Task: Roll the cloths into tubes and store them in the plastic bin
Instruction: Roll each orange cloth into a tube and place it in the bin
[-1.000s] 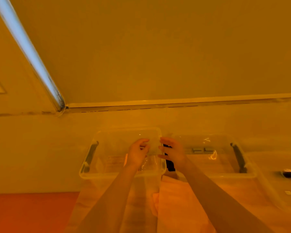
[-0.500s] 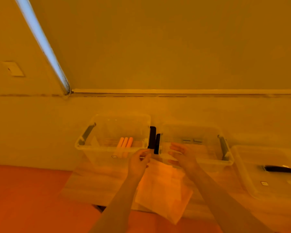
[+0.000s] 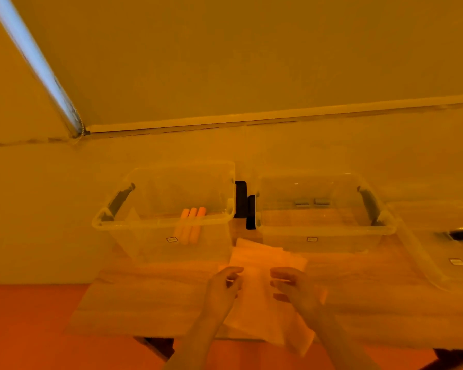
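Note:
A stack of flat pale cloths point(image 3: 262, 259) lies on the wooden table point(image 3: 150, 295) in front of the gap between two bins, its near corner hanging over the table edge. The left clear plastic bin point(image 3: 158, 224) holds three rolled orange cloth tubes point(image 3: 189, 226) side by side. My left hand point(image 3: 223, 287) and my right hand point(image 3: 296, 289) hover just over the middle of the stack, a little apart. Their fingers are loosely curled and hold nothing.
A second clear bin point(image 3: 324, 231) with dark handles stands to the right of the first, with two small grey items inside. A clear lid point(image 3: 439, 252) lies at the far right. A wall runs close behind the bins. Orange floor shows below the table.
Both hands have drawn back from the left bin's rim to above the cloth stack. The view has tilted down, so the three rolls in the bin now show.

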